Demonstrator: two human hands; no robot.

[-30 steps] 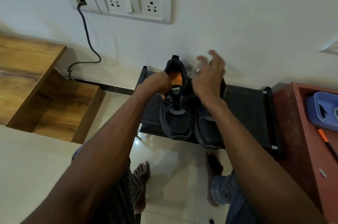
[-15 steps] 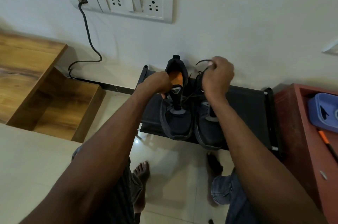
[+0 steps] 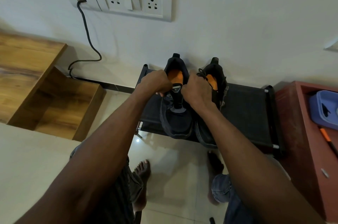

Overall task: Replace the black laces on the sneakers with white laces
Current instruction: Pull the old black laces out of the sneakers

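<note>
Left sneaker (image 3: 176,114), fingers of both the left hand (image 3: 155,82) and right hand (image 3: 196,90) curled tight on its black laces (image 3: 165,98).

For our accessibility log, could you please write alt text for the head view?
Both hands, left hand and right hand, grip the black lace on the left sneaker, beside the right sneaker on a black shoe rack against a white wall.
</note>
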